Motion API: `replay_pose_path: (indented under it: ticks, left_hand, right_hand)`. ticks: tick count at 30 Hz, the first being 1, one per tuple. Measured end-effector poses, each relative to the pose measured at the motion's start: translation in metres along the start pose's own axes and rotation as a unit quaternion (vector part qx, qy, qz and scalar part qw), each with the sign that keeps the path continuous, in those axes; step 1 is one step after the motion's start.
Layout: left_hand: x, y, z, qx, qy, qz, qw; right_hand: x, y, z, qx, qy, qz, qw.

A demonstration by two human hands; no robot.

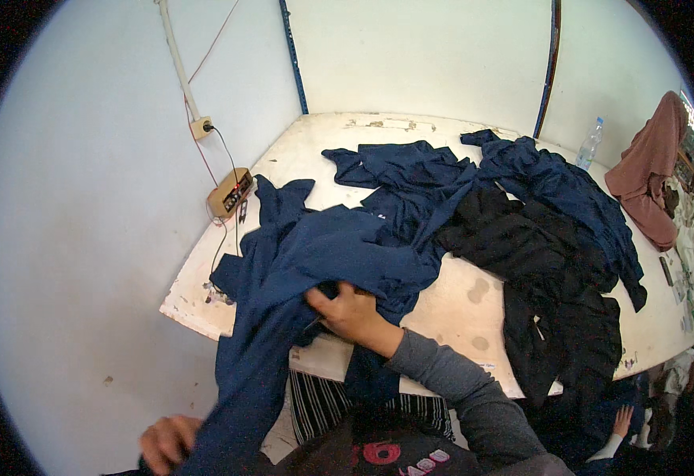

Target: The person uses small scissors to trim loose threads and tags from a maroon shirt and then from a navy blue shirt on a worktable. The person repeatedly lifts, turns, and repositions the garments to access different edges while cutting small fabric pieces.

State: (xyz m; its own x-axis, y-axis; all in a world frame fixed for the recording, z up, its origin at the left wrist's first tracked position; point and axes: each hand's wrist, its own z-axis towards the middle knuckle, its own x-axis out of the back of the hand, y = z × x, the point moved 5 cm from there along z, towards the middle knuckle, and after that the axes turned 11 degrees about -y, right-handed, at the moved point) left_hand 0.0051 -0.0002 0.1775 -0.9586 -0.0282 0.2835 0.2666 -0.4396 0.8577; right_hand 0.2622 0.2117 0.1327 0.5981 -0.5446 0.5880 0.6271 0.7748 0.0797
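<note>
At the table's (458, 305) near-left edge, the right hand (352, 311) grips the navy garment (299, 270); the left hand (168, 440), fingers curled, pinches its hanging end below the edge.

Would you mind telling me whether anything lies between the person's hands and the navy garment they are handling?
Nothing visible does. The right hand grips the navy garment directly at the table edge, and the left hand touches its hanging lower end.
</note>
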Motion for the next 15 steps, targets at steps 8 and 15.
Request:
replay_pose_path:
  ticks: [8,15]
  left_hand:
    - [0.051,-0.043,0.072,0.158,0.064,0.101,0.98]
    - [0.085,-0.08,0.335,0.154,-0.017,0.406,0.9]
  right_hand:
    - [0.027,-0.028,-0.052,0.23,-0.579,0.564,0.542]
    - [0.068,0.208,0.116,-0.056,-0.616,-0.102,0.779]
